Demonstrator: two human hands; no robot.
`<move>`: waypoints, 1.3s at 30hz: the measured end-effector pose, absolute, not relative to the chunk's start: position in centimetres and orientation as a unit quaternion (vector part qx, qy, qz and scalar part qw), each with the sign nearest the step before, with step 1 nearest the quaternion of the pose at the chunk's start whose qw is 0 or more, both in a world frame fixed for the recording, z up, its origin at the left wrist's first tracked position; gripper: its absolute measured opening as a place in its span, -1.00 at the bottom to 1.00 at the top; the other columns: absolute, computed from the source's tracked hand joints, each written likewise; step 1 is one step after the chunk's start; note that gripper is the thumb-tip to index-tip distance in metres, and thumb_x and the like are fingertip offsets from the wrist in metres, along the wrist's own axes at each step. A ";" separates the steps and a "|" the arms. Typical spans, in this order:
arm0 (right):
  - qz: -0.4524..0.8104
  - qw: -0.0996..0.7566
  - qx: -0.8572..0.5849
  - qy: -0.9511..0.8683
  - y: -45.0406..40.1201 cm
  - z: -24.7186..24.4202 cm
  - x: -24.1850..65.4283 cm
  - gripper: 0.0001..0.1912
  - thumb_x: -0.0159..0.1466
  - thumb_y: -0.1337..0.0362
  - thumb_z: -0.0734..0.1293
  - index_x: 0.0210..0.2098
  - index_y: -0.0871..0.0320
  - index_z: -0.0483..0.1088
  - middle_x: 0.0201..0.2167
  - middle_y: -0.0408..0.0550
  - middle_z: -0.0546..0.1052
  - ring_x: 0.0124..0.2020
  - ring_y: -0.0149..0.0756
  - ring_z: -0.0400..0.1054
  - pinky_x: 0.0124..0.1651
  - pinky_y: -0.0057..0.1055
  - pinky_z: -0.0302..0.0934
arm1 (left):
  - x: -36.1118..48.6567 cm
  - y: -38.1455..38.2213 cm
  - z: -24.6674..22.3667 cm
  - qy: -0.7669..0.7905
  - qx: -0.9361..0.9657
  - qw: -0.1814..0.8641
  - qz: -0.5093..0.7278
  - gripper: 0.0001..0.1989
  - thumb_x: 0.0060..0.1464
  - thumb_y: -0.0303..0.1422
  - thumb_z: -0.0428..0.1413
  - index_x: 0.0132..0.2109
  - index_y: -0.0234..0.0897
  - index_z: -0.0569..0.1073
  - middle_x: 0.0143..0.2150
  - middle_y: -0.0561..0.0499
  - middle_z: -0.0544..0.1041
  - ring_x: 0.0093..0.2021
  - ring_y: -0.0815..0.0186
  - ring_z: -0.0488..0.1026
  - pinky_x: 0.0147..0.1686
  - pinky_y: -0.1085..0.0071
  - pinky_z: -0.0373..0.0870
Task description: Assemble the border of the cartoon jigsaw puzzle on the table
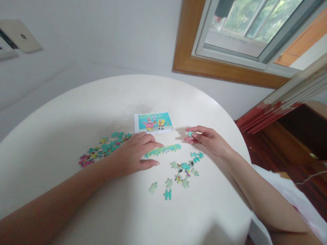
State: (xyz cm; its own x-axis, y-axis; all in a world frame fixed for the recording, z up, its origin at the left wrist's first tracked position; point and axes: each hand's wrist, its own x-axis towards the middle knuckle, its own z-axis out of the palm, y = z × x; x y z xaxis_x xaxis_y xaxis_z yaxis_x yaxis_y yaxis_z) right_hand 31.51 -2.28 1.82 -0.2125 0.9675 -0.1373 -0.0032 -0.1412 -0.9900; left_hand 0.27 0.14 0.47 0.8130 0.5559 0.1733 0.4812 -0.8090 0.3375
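My left hand [139, 151] rests palm down at the left end of a joined strip of puzzle pieces [170, 149], fingers apart and holding nothing. To the right of the strip, my right hand [205, 139] pinches a small teal puzzle piece [190, 134] between thumb and fingers. Behind the strip lies a reference picture [154, 122] with cartoon figures on teal. A heap of loose pieces [108, 146] is partly covered by my left hand and forearm. Several loose pieces [185, 166] in teal, pale green and mixed colours are scattered in front of the strip.
The round white table [122, 93] stands against a wall with a wood-framed window [230, 68] at the upper right. A socket plate [21, 35] is at the upper left. Beyond the table's right edge are a red and white curtain [263, 114] and white material [283, 190].
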 end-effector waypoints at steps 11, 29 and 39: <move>0.485 0.423 -0.477 -0.599 -2.2 2.0 31.6 -0.75 0.21 0.18 0.45 -0.12 0.06 0.57 -0.37 -0.14 0.55 -0.35 -0.38 0.46 -0.19 -0.31 0.37 | 0.4 0.2 0.5 0.268 0.944 0.136 0.137 -0.60 0.22 -0.17 0.15 0.13 -0.23 0.46 -0.06 -0.08 0.46 0.02 0.12 0.35 0.07 0.25 0.20; 0.571 0.412 -0.512 -0.492 -2.4 2.7 31.2 -0.70 0.10 0.10 0.54 -0.26 0.09 0.48 -0.32 -0.05 0.67 -0.34 -0.28 0.59 -0.32 -0.38 0.42 | 0.3 0.2 0.4 0.266 0.944 0.137 0.142 -0.59 0.22 -0.15 0.15 0.13 -0.24 0.47 -0.06 -0.08 0.46 0.00 0.12 0.36 0.06 0.23 0.21; 0.551 0.421 -0.480 -0.538 -2.6 2.7 31.1 -0.72 0.14 0.14 0.52 -0.22 0.12 0.50 -0.42 -0.11 0.65 -0.37 -0.32 0.57 -0.40 -0.47 0.33 | 0.4 0.1 0.5 0.268 0.943 0.139 0.139 -0.59 0.22 -0.15 0.15 0.14 -0.24 0.46 -0.05 -0.09 0.45 0.01 0.11 0.35 0.06 0.24 0.19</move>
State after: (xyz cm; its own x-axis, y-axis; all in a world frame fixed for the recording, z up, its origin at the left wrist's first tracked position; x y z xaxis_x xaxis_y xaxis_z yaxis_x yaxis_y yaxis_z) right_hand 31.11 -2.63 2.70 -0.1855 0.9797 -0.0765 0.0525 -0.0678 -0.9963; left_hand 0.40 0.11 0.51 0.8181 0.5433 0.1884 0.4662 -0.8184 0.3358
